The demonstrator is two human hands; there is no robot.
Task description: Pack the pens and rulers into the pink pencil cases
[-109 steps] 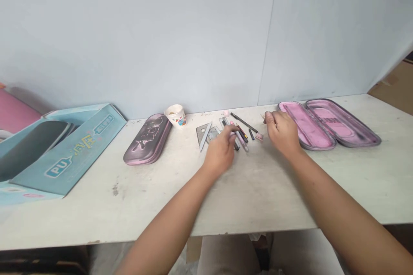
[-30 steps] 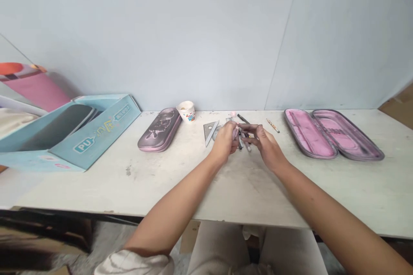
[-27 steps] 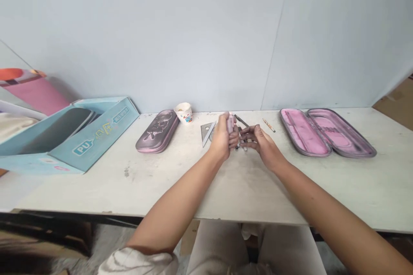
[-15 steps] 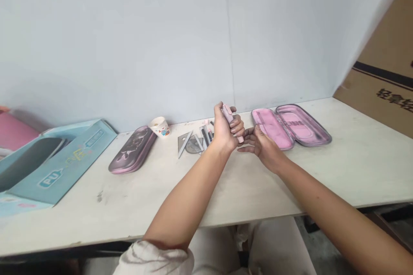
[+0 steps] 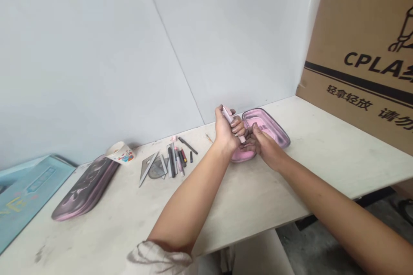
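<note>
Pink pen (image 5: 228, 114) gripped in left hand (image 5: 228, 129), fingers wrapped round it, pen tilted, raised above table (image 5: 258, 197). Right hand (image 5: 263, 145) at pen's lower end, fingers part-curled; can't tell if touching or holding anything. Open pencil case (image 5: 278, 131), pink inside, behind and partly hidden by both hands. Left of them, loose stationery on table: set square (image 5: 146, 163), protractor (image 5: 155, 172), several pens bunched together, black pen (image 5: 188, 145) apart behind. Further left, paper cup (image 5: 119, 153) right by closed dark pencil case (image 5: 85, 191); blue box (image 5: 32, 195) at left edge. Large cardboard box (image 5: 351, 43) far right, printed "CPLA".
</note>
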